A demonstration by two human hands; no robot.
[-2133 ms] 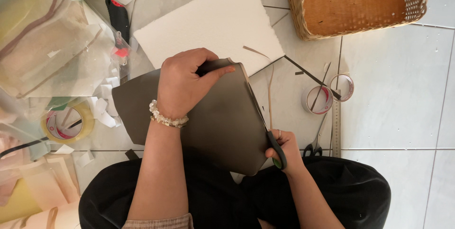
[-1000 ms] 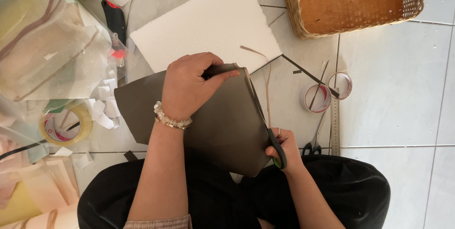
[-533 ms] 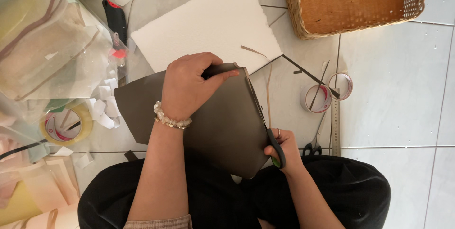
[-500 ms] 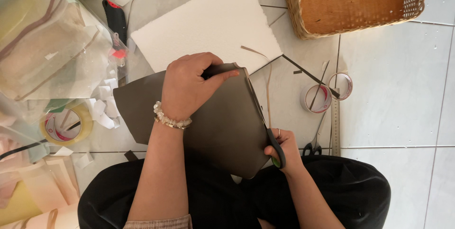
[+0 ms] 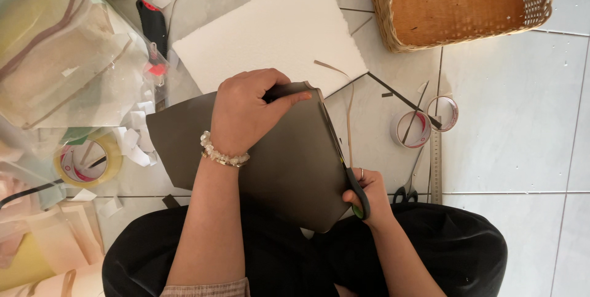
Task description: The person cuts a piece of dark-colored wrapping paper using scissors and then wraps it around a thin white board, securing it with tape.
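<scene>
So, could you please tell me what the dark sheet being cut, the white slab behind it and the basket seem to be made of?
The dark sheet looks like thin leather or faux leather: matte grey-brown, stiff enough to hold flat, though card is possible. The white slab seems foam board or thick handmade paper, with a grainy surface and rough edges. The basket looks like woven wicker, with a braided tan rim and a smooth brown bottom.
</scene>
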